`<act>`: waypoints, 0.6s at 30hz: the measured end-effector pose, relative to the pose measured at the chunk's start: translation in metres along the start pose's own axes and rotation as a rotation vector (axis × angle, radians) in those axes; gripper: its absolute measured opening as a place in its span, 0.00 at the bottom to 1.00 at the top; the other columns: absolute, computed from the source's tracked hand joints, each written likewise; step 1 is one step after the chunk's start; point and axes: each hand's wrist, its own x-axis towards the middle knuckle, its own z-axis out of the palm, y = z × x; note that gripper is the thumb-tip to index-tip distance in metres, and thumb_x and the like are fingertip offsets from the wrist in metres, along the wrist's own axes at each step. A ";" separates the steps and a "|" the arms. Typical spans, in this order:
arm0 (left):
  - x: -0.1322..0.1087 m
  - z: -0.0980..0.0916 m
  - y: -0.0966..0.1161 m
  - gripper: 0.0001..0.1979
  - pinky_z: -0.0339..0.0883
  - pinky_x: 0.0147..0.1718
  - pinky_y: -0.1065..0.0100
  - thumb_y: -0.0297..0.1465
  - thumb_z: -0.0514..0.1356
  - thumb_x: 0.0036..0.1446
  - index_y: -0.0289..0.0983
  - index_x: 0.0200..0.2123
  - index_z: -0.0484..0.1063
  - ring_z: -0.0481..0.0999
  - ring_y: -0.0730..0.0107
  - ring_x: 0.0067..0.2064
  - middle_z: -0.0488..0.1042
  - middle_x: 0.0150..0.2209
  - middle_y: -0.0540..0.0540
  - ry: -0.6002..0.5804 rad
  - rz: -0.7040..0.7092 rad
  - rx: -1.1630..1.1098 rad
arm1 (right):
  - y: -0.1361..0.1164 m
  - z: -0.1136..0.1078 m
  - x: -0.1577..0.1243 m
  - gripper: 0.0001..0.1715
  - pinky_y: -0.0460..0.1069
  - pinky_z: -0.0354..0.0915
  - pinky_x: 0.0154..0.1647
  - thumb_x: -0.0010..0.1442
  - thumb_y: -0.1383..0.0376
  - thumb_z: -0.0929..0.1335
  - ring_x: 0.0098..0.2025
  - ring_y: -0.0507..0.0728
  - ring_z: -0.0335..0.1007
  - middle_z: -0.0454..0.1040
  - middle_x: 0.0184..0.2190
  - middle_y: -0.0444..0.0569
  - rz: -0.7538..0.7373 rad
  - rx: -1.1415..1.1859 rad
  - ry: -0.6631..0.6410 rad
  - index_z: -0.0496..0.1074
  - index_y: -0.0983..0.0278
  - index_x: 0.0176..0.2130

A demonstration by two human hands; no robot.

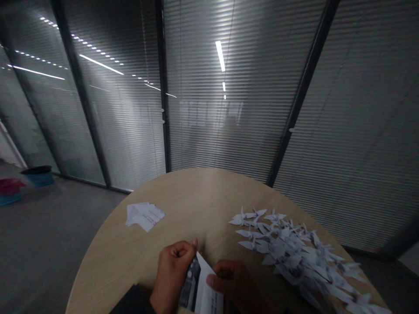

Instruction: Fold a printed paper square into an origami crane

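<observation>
Your left hand (173, 264) and right hand (234, 283) hold a partly folded, printed white paper sheet (208, 294) at bottom centre.
At the left edge you have a blue bin with a red liner (9, 199), and just right of it a blue bin with a black liner (39, 179); the contents of both are hidden. On your round, light wooden table (209, 187), loose white printed papers (148, 216) overlap left of centre. Your left fingers pinch narrowly at the sheet's upper end; your right thumb presses its right side. Folded white paper cranes (294, 248) heap at lower right.
</observation>
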 end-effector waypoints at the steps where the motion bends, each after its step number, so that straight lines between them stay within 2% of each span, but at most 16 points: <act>1: 0.000 0.000 0.000 0.29 0.46 0.17 0.73 0.57 0.63 0.34 0.37 0.10 0.62 0.54 0.78 0.16 0.55 0.12 0.55 0.007 0.002 0.013 | -0.002 0.000 -0.001 0.17 0.45 0.55 0.25 0.42 0.55 0.70 0.21 0.50 0.62 0.70 0.18 0.44 0.000 -0.020 -0.003 0.73 0.67 0.22; 5: -0.001 0.000 0.000 0.28 0.46 0.16 0.73 0.56 0.62 0.34 0.38 0.10 0.60 0.53 0.77 0.17 0.54 0.12 0.55 0.016 0.013 0.039 | -0.005 0.000 -0.002 0.15 0.44 0.53 0.24 0.42 0.56 0.69 0.21 0.49 0.60 0.67 0.17 0.42 -0.019 -0.088 0.019 0.73 0.67 0.21; 11: -0.001 -0.001 -0.001 0.29 0.46 0.17 0.73 0.58 0.62 0.34 0.38 0.11 0.60 0.54 0.77 0.16 0.56 0.12 0.55 -0.001 -0.002 0.034 | 0.004 0.000 0.001 0.16 0.45 0.55 0.24 0.43 0.56 0.70 0.20 0.50 0.62 0.70 0.18 0.44 -0.040 -0.008 0.021 0.72 0.68 0.22; 15: 0.004 0.000 -0.003 0.29 0.51 0.18 0.73 0.57 0.63 0.34 0.35 0.13 0.67 0.58 0.76 0.16 0.62 0.13 0.52 -0.111 -0.030 -0.014 | 0.010 -0.003 0.003 0.17 0.45 0.54 0.24 0.42 0.55 0.71 0.21 0.50 0.62 0.70 0.18 0.44 -0.029 -0.049 0.078 0.71 0.67 0.21; 18: 0.007 0.001 -0.004 0.27 0.52 0.19 0.73 0.53 0.67 0.31 0.33 0.21 0.73 0.61 0.76 0.17 0.65 0.14 0.52 -0.192 -0.046 -0.043 | 0.011 -0.006 0.005 0.17 0.45 0.54 0.24 0.43 0.54 0.70 0.22 0.50 0.62 0.70 0.19 0.44 -0.033 -0.086 0.112 0.71 0.67 0.21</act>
